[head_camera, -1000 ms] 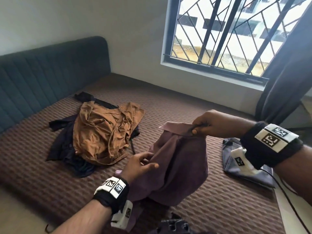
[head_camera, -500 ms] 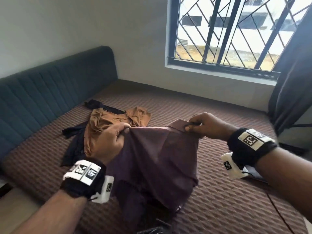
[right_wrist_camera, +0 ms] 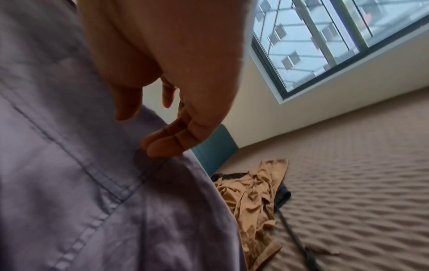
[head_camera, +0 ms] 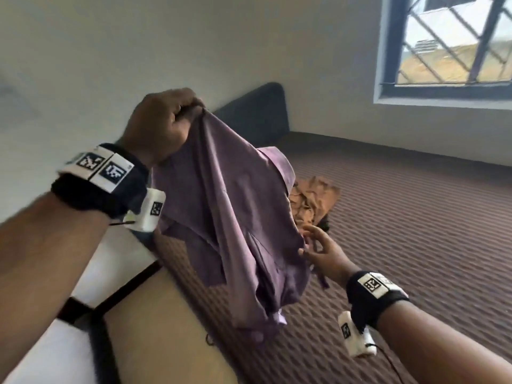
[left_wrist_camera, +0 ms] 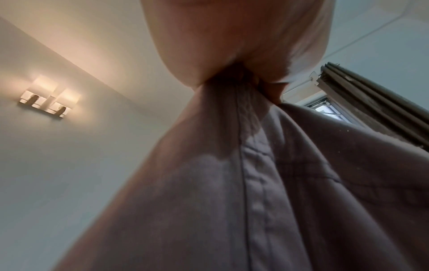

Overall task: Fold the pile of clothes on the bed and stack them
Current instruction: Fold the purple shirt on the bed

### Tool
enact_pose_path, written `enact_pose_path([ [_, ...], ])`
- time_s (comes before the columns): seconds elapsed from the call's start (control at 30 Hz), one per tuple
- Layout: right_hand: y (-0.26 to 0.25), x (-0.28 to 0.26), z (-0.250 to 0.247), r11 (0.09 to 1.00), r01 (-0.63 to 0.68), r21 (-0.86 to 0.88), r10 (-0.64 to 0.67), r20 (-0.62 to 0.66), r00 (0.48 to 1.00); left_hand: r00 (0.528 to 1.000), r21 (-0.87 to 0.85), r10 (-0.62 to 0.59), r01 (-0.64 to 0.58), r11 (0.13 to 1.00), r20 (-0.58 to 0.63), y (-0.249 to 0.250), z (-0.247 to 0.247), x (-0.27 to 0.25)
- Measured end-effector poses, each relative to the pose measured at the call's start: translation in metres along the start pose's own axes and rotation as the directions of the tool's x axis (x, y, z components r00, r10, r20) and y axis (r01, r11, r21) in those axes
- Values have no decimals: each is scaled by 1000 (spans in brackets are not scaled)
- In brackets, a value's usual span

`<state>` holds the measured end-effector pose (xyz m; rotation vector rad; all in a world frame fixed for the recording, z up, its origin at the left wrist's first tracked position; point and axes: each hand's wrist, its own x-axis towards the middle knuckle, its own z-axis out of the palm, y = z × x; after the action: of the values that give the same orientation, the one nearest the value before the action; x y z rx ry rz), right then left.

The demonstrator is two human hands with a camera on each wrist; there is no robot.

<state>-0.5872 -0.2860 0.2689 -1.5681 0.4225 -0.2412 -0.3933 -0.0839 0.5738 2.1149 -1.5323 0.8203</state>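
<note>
- Since half a second ago the left hand (head_camera: 163, 126) has risen well above the bed (head_camera: 415, 245), lifting the purple shirt (head_camera: 235, 231), and the right hand (head_camera: 321, 250) has let go of the top edge and dropped beside the hanging cloth.
- The left hand's fingers are bunched tight round one top corner of the shirt; everything else hangs below that grip.
- The right hand is loose and holds nothing, its fingertips (right_wrist_camera: 160, 146) touching the shirt's side edge, lower than the grip.
- The brown garment (head_camera: 313, 200) lies crumpled on the bed beyond the right hand, over dark clothes (right_wrist_camera: 283, 196).
</note>
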Motion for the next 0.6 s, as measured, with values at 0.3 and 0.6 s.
enact_pose_path([
  [0.3,10,64,74,958,-254,130,215,254,943,992,50,-90,94,994,-83,-33,-43,-24],
  [0.6,-14,77,99,961,-276,-24,268,329,906,964,133,-180,208,969,-193,-64,-61,-40],
])
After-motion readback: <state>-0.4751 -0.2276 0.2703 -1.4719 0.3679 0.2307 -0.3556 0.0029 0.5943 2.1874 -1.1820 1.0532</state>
